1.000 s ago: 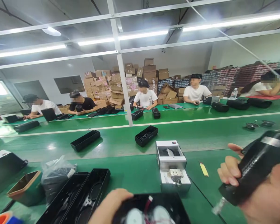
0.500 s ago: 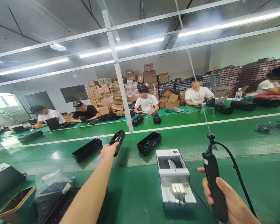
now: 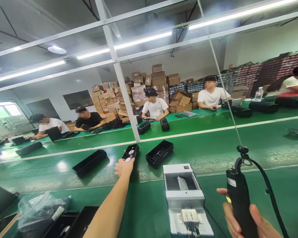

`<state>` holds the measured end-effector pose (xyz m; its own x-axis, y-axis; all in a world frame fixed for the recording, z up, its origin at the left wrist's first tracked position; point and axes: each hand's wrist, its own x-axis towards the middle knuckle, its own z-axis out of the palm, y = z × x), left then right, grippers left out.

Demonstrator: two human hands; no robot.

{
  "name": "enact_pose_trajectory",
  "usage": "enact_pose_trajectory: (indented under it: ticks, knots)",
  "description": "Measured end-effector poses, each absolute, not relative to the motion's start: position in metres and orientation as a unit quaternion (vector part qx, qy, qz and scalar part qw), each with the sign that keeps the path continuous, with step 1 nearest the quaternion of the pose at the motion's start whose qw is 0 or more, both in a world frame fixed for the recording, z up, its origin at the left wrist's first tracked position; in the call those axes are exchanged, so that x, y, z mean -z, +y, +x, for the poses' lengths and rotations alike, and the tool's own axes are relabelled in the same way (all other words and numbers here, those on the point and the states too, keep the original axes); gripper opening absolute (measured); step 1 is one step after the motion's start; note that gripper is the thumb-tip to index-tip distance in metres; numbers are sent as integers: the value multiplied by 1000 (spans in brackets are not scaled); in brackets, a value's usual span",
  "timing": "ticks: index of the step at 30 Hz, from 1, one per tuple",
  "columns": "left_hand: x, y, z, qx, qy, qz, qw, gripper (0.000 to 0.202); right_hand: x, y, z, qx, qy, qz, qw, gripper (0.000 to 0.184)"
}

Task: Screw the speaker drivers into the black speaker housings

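Note:
My left hand (image 3: 123, 167) reaches far forward over the green belt (image 3: 213, 145), its fingers closed on the near end of a black speaker housing (image 3: 130, 152) whose open face shows two round drivers and red wires. The housing rests low on the belt between two other black shells. My right hand (image 3: 240, 219) is at the lower right, wrapped round a black electric screwdriver (image 3: 239, 196) held upright. The tool hangs from a thin overhead line, and a black cable leaves its top.
A long black shell (image 3: 89, 162) and an open black shell (image 3: 159, 152) lie on the belt. A grey screw feeder box (image 3: 185, 195) stands before me. Black trays (image 3: 72, 224) and a plastic bag (image 3: 39, 211) sit lower left. Several people work across the far bench; cartons are stacked behind.
My left hand carried the speaker housing from near my body out onto the belt and lowered it. The right hand turned the screwdriver upright and shifted it slightly right.

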<state>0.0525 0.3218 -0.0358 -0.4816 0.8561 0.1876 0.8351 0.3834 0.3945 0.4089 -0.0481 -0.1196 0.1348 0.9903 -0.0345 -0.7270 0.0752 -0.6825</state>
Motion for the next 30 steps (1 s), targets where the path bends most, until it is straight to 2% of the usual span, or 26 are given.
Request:
enact_pose_trajectory:
  ticks: [4, 8, 12, 18, 24, 30]
  knots:
    - [30, 312, 67, -227, 779, 585, -23, 54, 100, -52, 394, -614, -261, -293, 685, 69]
    - [21, 302, 98, -217, 651, 726, -47, 63, 91, -51, 386, -621, -259, -296, 678, 71]
    - [24, 303, 146, -160, 556, 815, -11, 61, 96, -51, 387, -624, -258, -299, 674, 70]
    - [25, 319, 198, -119, 574, 805, 84, 51, 97, -50, 389, -630, -261, -318, 658, 68]
    - [11, 305, 182, -190, 609, 758, 140, 50, 101, -49, 395, -630, -270, -300, 663, 65]
    - [-5, 257, 112, -306, 624, 704, 147, 49, 102, -54, 406, -629, -258, -341, 650, 67]
